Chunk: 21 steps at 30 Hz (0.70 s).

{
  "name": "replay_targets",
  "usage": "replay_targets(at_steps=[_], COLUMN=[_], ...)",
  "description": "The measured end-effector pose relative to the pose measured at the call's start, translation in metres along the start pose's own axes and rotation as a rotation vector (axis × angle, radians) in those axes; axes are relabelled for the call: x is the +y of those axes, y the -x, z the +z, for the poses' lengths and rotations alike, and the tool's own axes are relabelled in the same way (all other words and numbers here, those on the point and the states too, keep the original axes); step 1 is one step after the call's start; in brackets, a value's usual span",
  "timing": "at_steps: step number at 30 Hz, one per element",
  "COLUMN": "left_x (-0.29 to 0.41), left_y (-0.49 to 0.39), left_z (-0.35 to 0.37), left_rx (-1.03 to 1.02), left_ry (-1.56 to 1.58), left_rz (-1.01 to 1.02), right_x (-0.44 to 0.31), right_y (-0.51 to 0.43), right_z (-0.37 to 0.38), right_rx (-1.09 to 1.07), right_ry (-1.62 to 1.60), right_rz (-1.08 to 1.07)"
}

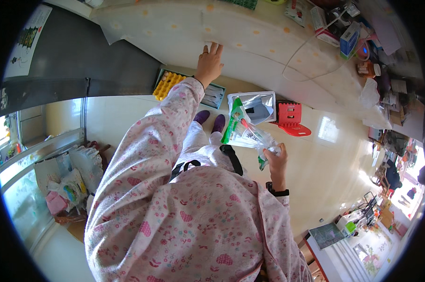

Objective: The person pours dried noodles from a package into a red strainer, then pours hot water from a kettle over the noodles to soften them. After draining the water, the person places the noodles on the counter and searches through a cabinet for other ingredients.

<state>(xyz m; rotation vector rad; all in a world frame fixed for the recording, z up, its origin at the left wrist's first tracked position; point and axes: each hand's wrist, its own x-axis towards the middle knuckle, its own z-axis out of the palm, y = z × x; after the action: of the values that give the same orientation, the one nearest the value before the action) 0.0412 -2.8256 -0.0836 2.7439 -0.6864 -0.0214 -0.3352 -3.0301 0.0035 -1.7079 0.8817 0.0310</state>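
My left hand (pixel 209 65) reaches forward, with its fingertips against the pale, orange-dotted tablecloth (pixel 184 38). The fingers are spread a little, and I see nothing held in them. My right hand (pixel 276 158) is shut around the gathered neck of a clear plastic food bag (pixel 246 132) with green edges and printed writing. The bag hangs out in front of me, partly over a foam box (pixel 251 97) with a silvery lining. What is inside the bag cannot be made out clearly.
Below the table stand a teal crate (pixel 216 96) with a yellow egg tray (pixel 167 84) and a red folding stool (pixel 289 114). A loose white cable (pixel 297 51) crosses the tabletop towards boxes and a jar (pixel 367 69). A dark cabinet (pixel 103 49) is at left.
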Motion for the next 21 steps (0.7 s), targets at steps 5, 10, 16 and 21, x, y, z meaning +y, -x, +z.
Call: replay_targets(at_steps=[5, 10, 16, 21], left_x=[0.004, 0.001, 0.007, 0.006], left_y=[-0.013, -0.017, 0.010, 0.047], left_z=[0.012, 0.023, 0.019, 0.015], left_rx=[-0.080, -0.049, -0.008, -0.114], left_ry=[0.044, 0.095, 0.096, 0.081], left_rz=[-0.028, -0.024, -0.055, -0.025], right_x=[0.007, 0.003, -0.021, -0.052], right_y=[-0.004, -0.005, -0.001, 0.005], right_z=[-0.006, -0.001, 0.007, 0.010], right_rx=[-0.021, -0.009, 0.017, 0.008], right_ry=[-0.082, -0.065, 0.090, 0.006], right_rz=[-0.008, 0.002, -0.089, -0.038])
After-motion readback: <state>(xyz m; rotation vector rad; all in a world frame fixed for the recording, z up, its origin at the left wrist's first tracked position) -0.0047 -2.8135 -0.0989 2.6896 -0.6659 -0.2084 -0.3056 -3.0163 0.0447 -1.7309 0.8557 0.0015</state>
